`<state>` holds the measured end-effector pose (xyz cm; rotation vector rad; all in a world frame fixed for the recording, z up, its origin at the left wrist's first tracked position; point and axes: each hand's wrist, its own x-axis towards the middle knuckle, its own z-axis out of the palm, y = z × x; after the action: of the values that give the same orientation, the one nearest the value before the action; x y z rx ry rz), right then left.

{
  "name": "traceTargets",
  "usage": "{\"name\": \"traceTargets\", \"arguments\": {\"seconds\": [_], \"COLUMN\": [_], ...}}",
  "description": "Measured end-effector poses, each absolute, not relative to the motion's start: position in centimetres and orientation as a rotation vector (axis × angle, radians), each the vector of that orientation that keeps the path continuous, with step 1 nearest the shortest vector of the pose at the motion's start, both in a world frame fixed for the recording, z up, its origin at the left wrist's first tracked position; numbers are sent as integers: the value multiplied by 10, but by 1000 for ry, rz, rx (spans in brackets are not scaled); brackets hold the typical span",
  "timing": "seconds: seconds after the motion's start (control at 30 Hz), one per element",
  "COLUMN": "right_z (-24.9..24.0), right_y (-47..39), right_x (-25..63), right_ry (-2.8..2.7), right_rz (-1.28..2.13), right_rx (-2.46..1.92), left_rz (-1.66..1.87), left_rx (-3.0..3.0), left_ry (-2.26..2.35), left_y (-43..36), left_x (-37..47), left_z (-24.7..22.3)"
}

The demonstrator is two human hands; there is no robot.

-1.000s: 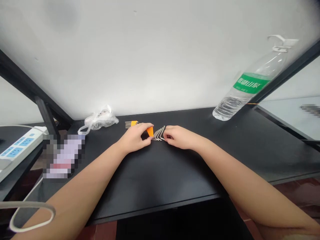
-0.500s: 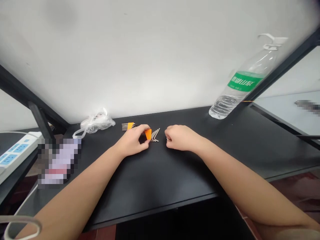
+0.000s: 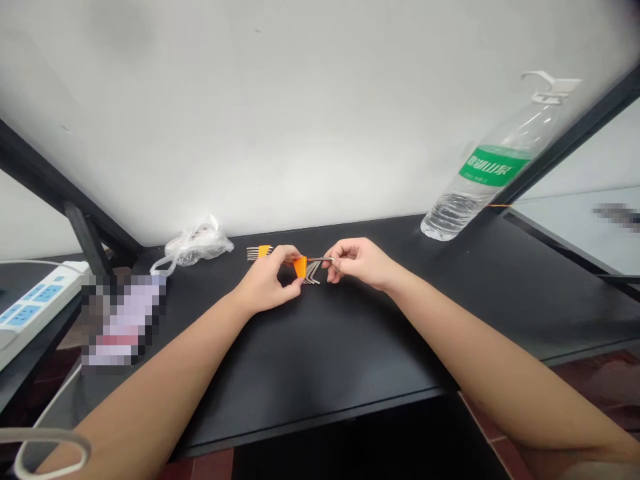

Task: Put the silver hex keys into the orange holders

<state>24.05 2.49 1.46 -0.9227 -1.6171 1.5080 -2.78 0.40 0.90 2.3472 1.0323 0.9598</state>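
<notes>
An orange holder [image 3: 300, 267] is pinched between the thumb and fingers of my left hand [image 3: 273, 280]. My right hand [image 3: 361, 262] grips a thin metal hex key [image 3: 323, 259] by one end, and its other end meets the top of the orange holder. Several silver L-shaped hex keys [image 3: 314, 275] lie on the black table between my hands, just right of the holder. Behind my left hand lies a second orange holder [image 3: 264, 251] with several keys in it.
A tilted water bottle [image 3: 470, 180] leans at the back right. At the back left are a clear plastic bag [image 3: 200, 244], a blurred-out phone-like item [image 3: 125, 320] and a white power strip [image 3: 43, 303]. A wall rises behind the table [image 3: 320, 353].
My right hand has turned and its fingers have opened out somewhat. The hex key now shows between it and the orange holder. My left hand keeps its hold.
</notes>
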Motion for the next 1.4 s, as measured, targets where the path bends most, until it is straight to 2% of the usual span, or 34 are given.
{"name": "traceTargets", "arguments": {"seconds": [0.3, 0.67, 0.77, 1.03, 1.4], "right_z": [16, 20, 19, 23, 10], "right_y": [23, 24, 29, 27, 25], "right_x": [243, 250, 257, 252, 229], "right_ry": [-1627, -1692, -1808, -2259, -2399], "right_rz": [1467, 1604, 1450, 680, 452], "right_rx": [-894, -866, -934, -888, -801], "left_rz": [947, 951, 946, 937, 993], "left_rx": [2318, 2243, 2208, 2250, 2140], "left_ry": [1055, 984, 993, 906, 898], "left_y": [5, 3, 2, -5, -6], "left_x": [-29, -27, -27, -20, -15], "left_z": [7, 8, 7, 11, 9]}}
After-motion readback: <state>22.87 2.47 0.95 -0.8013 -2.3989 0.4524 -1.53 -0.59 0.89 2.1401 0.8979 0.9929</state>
